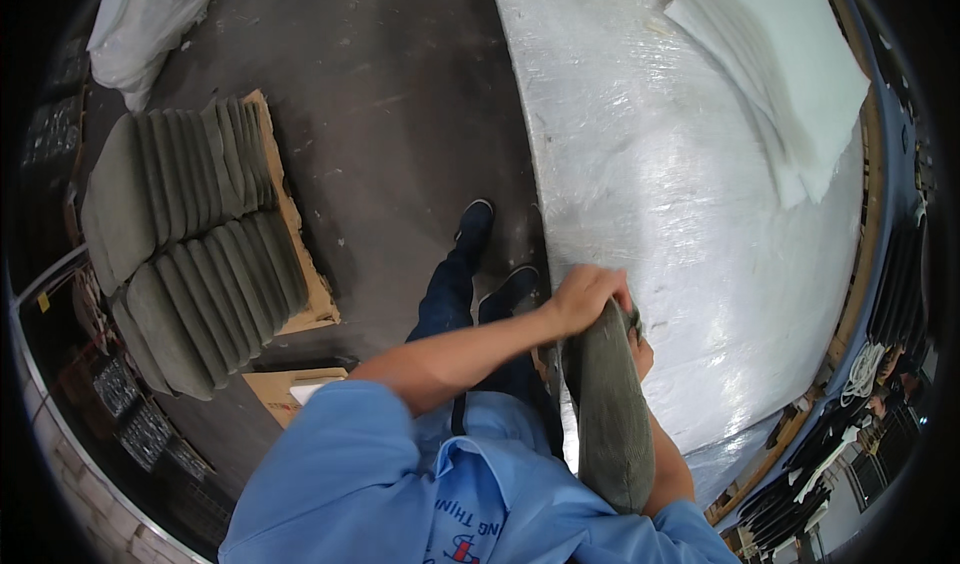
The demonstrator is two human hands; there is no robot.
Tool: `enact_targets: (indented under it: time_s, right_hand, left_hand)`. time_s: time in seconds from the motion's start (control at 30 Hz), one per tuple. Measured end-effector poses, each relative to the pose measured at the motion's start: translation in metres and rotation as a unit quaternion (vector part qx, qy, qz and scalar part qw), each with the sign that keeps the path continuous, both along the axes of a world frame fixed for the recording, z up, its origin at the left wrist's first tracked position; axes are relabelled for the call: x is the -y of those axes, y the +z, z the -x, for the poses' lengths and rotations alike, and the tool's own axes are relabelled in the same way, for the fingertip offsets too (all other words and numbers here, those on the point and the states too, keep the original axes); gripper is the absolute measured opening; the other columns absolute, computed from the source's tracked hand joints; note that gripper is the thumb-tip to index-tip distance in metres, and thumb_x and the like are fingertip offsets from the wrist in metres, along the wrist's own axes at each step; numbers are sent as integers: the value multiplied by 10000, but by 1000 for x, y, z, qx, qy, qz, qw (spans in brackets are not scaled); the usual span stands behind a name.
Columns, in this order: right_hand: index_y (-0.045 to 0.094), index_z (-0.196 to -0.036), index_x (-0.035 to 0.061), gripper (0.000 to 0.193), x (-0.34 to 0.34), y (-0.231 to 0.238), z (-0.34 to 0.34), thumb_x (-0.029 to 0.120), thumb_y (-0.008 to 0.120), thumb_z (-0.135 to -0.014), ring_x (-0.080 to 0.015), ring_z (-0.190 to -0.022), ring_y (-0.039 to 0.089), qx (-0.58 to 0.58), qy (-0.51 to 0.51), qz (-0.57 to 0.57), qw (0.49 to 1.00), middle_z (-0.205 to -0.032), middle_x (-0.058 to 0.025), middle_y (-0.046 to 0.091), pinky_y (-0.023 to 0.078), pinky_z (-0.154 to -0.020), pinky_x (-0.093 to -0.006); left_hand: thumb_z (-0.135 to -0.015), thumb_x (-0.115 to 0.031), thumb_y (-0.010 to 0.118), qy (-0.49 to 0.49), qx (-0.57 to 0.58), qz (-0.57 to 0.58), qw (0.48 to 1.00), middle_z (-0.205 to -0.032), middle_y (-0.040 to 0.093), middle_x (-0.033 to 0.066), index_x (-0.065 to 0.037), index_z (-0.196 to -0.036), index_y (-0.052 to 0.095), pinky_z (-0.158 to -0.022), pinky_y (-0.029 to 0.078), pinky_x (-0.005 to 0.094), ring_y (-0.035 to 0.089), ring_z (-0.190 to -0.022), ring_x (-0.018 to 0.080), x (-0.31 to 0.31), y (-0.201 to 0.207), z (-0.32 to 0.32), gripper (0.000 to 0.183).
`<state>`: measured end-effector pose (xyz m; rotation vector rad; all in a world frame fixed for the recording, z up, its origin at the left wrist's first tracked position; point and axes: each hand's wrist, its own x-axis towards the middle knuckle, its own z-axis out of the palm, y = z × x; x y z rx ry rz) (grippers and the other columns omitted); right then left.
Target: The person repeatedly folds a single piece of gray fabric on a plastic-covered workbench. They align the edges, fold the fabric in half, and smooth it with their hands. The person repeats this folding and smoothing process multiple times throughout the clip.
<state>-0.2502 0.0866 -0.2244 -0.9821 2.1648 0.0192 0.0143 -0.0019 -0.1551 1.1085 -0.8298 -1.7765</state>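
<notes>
"What's biggest in here?"

"The table [700, 274], wrapped in shiny film."

"And on the floor [350, 144] left of it?"

"The stack [155, 189]: two rows of grey-green pieces packed on edge, on cardboard [290, 219] with a ragged rim. I see no walls, so it's more a base than a box."

"Anything else?"

"White sheets [790, 74] over the table's far right part, and a pale bag [150, 24] beyond the stack, well left of the table. I can't tell what's in the bag."

"Where's the cushion [615, 424]?"

"At the table's left edge, toward its near end, narrow side up. Its long axis runs roughly along that edge, from the hands back toward the blue shirt [330, 464]. Whether it touches the table, I can't tell."

"Which hand is nearer?"

"Neither; both are on its far end. The left hand [588, 299] comes across from the table's left, curled over the tip, pinching the cloth. The right hand [642, 354] reaches around on the table side, partly hidden, and seems to pinch the same end."
</notes>
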Motion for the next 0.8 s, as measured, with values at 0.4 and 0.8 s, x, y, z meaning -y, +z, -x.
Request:
enact_targets:
  time_s: [0.4, 0.8]
  right_hand:
    - [743, -997, -52, 469, 17, 15, -11, 367, 539, -1045, -406, -800, 701, -26, 28, -51, 998, -879, -253, 738, 516, -764, -474]
    - [737, -1006, -71, 489, 8, -6, 14, 402, 613, -994, -310, -845, 704, 130, 23, -35, 991, -899, -212, 748, 521, -772, -430]
  left_hand:
    - [-966, -255, 416, 127, -25, 212, 969, -880, 714, 125, -41, -852, 702, -882, 484, 434, 670, -859, 320, -27, 69, 23, 375]
    - [-952, -321, 410, 99, 23, 102, 990, -802, 700, 149, -17, -772, 688, -750, 510, 371, 670, -771, 299, -22, -5, 24, 450]
